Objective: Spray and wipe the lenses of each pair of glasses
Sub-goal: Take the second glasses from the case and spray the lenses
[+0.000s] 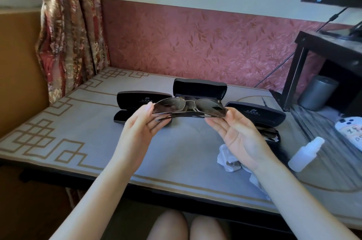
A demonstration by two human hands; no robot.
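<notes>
Knees (186, 226): tucking in under the table (82, 128) edge, closest to us.
Left hand (143, 122): pinching the left end of the sunglasses (188, 107), thumb on top, fingers beneath.
Right hand (235, 132): gripping the right end, palm turning up.
Sunglasses: hanging above the table, in front of three open cases (199, 88).
Spray bottle (305, 154): lying at the right, nobody touching it.
Cloth (228, 158): sitting crumpled under the right wrist.
Progress: looking like an inspection; can't tell if this pair is wiped; another pair (268, 134) is waiting in the right-hand case.

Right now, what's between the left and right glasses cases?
Head view: the sunglasses, held by left hand and right hand, with the middle case behind them.
</notes>
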